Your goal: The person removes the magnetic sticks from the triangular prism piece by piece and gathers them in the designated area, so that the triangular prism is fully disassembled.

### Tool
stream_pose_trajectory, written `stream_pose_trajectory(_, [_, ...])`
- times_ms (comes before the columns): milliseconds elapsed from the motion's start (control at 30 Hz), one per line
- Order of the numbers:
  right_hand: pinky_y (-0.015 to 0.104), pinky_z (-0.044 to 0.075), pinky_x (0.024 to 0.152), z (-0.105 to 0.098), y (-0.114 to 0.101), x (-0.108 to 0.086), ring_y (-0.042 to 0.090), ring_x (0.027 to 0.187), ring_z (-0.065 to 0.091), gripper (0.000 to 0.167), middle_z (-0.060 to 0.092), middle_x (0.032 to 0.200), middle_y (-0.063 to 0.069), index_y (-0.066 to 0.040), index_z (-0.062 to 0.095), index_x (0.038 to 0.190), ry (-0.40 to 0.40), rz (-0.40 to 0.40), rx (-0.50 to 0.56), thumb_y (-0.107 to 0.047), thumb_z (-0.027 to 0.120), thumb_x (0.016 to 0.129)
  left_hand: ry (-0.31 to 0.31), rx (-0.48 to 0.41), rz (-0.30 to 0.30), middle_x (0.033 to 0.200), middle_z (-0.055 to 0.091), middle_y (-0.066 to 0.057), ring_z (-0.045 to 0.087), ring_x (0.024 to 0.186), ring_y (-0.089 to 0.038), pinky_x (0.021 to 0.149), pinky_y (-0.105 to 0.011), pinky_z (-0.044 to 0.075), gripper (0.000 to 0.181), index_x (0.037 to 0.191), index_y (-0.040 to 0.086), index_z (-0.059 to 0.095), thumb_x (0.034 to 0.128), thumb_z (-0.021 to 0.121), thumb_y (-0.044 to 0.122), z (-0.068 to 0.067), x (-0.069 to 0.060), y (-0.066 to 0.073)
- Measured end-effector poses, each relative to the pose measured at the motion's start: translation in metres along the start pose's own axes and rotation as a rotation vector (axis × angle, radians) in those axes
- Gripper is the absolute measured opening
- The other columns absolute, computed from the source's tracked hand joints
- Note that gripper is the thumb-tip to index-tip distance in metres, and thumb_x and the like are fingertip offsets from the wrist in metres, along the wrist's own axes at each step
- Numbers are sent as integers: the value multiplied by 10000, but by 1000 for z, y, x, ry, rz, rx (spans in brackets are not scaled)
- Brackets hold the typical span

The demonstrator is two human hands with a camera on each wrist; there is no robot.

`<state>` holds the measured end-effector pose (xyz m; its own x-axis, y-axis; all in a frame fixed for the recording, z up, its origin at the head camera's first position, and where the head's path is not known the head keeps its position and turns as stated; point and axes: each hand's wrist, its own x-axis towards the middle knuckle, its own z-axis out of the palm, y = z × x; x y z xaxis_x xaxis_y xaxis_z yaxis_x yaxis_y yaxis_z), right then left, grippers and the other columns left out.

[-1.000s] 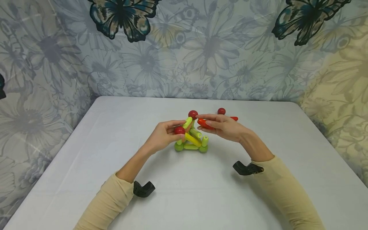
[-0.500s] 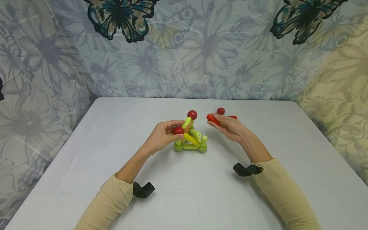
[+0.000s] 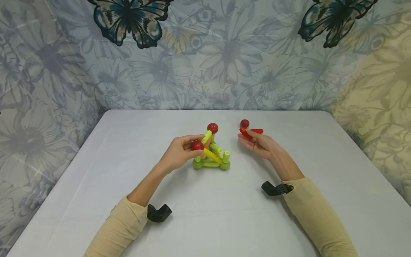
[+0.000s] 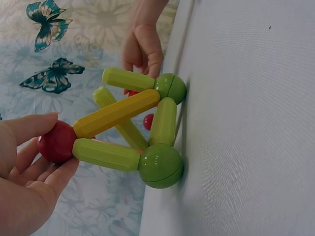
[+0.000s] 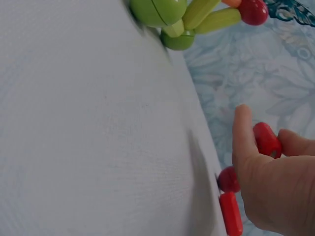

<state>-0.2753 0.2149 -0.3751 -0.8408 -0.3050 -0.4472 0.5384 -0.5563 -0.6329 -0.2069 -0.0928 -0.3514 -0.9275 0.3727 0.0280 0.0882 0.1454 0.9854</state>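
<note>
A frame of building rods and balls stands on the table, with green balls [image 4: 161, 164] at its base and light green rods [image 4: 106, 154] rising from them. My left hand [image 3: 179, 153] holds the red ball [image 4: 57, 142] at one upper corner, thumb and fingers around it. A yellow rod [image 4: 118, 114] slants from that ball down to a base ball. Another red ball [image 3: 212, 127] tops the far side of the frame. To the right, apart from the frame, my right hand [image 3: 261, 145] pinches a short red rod [image 5: 267, 139] above the table.
Behind the right hand, a loose red ball [image 3: 244, 123] and a red rod [image 3: 257, 131] lie on the white table [image 3: 128, 123]. A patterned cloth with butterflies [image 3: 130, 21] hangs beyond the table's far edge.
My right hand has moved right, away from the frame, carrying the red rod toward the loose red pieces. The left hand keeps its hold on the red ball.
</note>
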Motion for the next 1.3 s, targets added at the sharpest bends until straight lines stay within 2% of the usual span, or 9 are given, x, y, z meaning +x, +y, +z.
stream_pose_trajectory(200, [360,368,1025,-9,1,4,270,1221,510,292,683,1045,147,-86,503,1227,-21,-5,-67,-258,509,991,0,5,8,1344,529,-110,587,1126,-213,878,-287,499,500,1342,48,546,864,685,-1,0,0,0])
stream_pose_trajectory(367, [296,444,966,-12,2,5,205,1028,597,312,657,990,108,-29,564,1157,5,-32,-132,-277,555,967,-2,7,12,1349,524,-115,581,1136,-220,883,-290,496,508,1345,39,540,861,687,-6,0,1,-1])
stream_pose_trajectory(467, [275,468,928,-13,1,5,188,975,609,268,675,978,86,-58,595,1110,-4,-47,-130,-275,571,955,-2,12,12,1348,524,-120,579,1138,-223,884,-291,496,513,1350,42,535,862,687,-5,-1,0,-1])
stream_pose_trajectory(600, [310,413,999,-13,2,3,231,1112,587,210,699,1011,94,-105,591,1077,-35,-56,-106,-275,564,956,0,14,7,1350,521,-123,578,1140,-225,881,-292,498,519,1355,46,530,863,684,-9,-1,0,-1])
stream_pose_trajectory(733, [322,372,1033,-13,1,1,266,1236,474,271,671,1047,103,-86,521,1154,-9,-67,-77,-245,590,946,1,9,4,1352,517,-126,577,1142,-229,880,-291,498,520,1356,43,527,863,681,-15,0,0,-1])
stream_pose_trajectory(867, [291,431,976,-14,0,0,226,1119,528,336,627,1021,100,-46,470,1207,56,-109,-70,-194,608,939,-2,7,9,1359,512,-121,568,1157,-232,885,-287,493,514,1352,38,528,864,679,-16,0,0,0])
stream_pose_trajectory(1033, [327,412,993,-18,-4,-1,198,944,633,175,651,967,83,-38,504,1102,46,-166,-90,-111,571,959,0,4,17,1383,490,-109,537,1198,-231,902,-279,479,518,1355,37,522,864,678,-18,0,0,0])
stream_pose_trajectory(1167, [309,407,1004,-21,-6,-2,162,949,596,196,616,986,44,-49,473,1111,48,-208,-118,-86,580,950,-1,0,19,1388,485,-108,530,1206,-233,904,-280,478,520,1356,37,520,864,678,-19,0,0,1])
stream_pose_trajectory(1300, [255,481,895,-24,-9,-3,148,964,604,293,628,1009,26,-69,395,1178,61,-234,-133,-72,578,949,-1,1,19,1385,488,-104,533,1202,-233,901,-283,481,514,1355,42,523,867,677,-13,0,-1,1])
